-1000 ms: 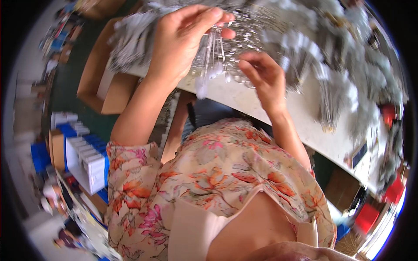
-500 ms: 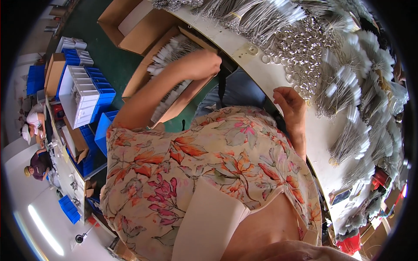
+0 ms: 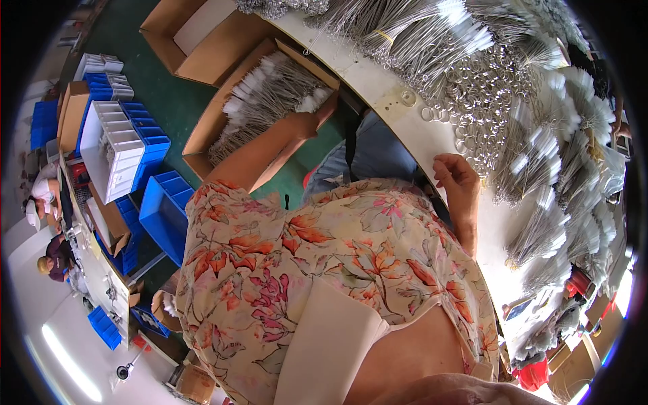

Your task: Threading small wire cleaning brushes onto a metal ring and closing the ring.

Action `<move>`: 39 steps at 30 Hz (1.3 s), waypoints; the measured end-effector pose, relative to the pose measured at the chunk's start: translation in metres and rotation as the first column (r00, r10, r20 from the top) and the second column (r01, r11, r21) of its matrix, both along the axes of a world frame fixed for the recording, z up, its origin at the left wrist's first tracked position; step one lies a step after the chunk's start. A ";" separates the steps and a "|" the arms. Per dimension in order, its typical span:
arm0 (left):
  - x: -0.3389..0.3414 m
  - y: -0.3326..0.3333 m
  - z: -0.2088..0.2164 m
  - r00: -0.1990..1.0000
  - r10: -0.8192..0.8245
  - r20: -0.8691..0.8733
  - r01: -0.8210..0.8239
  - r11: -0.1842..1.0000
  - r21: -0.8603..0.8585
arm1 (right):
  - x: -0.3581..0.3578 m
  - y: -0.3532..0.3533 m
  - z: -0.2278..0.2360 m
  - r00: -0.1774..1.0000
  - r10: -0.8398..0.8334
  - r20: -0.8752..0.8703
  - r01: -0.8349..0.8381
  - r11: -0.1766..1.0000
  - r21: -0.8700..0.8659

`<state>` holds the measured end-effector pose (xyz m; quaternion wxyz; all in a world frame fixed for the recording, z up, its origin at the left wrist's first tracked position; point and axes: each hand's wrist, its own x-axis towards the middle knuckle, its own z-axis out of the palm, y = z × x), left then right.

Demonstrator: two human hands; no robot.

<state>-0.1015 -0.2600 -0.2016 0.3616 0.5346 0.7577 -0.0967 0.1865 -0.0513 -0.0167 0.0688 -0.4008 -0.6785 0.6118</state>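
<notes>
My left hand [image 3: 307, 123] reaches down to the near edge of an open cardboard box [image 3: 202, 145] on the floor. The box is full of thin metal wires with white tips [image 3: 270, 88]. The fingers lie against the wires, and whether they grip any is hidden. My right hand [image 3: 457, 177] rests on the front edge of the white table [image 3: 378, 88], fingers loosely bent and holding nothing. A heap of small metal rings [image 3: 479, 88] lies just beyond it, with several bundles of the same wires [image 3: 540, 155] fanned around it.
A second open cardboard box [image 3: 202, 40] stands farther along the green floor. Blue bins [image 3: 158, 202] and white trays [image 3: 111, 145] are stacked to my left. Two other people [image 3: 40, 196] are at a bench on the far left. Red objects [image 3: 536, 371] lie at the table's right end.
Both hands have left the wires and rings on the table. My left arm swung down to the floor box, while my right hand dropped to the table's edge.
</notes>
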 end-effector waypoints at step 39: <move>-0.108 0.468 0.215 0.979 0.168 0.117 -0.194 0.944 0.266 | 0.086 0.195 0.115 1.000 -0.007 -0.020 0.014 0.938 0.348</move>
